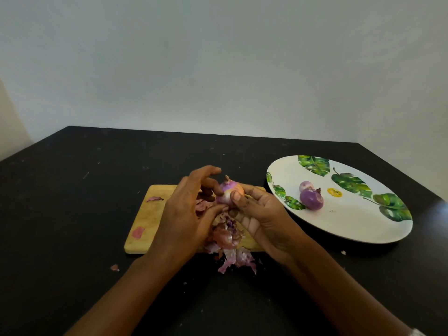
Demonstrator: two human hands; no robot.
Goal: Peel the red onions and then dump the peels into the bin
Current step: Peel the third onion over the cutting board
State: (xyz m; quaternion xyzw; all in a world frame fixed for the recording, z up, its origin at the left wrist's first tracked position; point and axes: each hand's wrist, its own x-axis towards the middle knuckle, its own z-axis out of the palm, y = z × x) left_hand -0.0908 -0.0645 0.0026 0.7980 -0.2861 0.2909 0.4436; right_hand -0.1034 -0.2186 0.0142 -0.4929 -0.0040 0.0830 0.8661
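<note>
- Right hand (261,214) grips a part-peeled onion (229,190) over the cutting board (150,214); left hand (184,209) pinches at its skin.
- Done: 2 peeled onions (311,198) on the plate (351,226), off to the right.
- Peels (230,241) piled on board's near edge & table (72,190) — not dumped yet.
- Bin not in view; no unpeeled ones seen — prob. last onion.

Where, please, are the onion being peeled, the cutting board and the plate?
onion being peeled (229,187), head view, on its purple upper part.
cutting board (151,214), head view, on its bare left part.
plate (339,224), head view, on its bare white near part.
</note>
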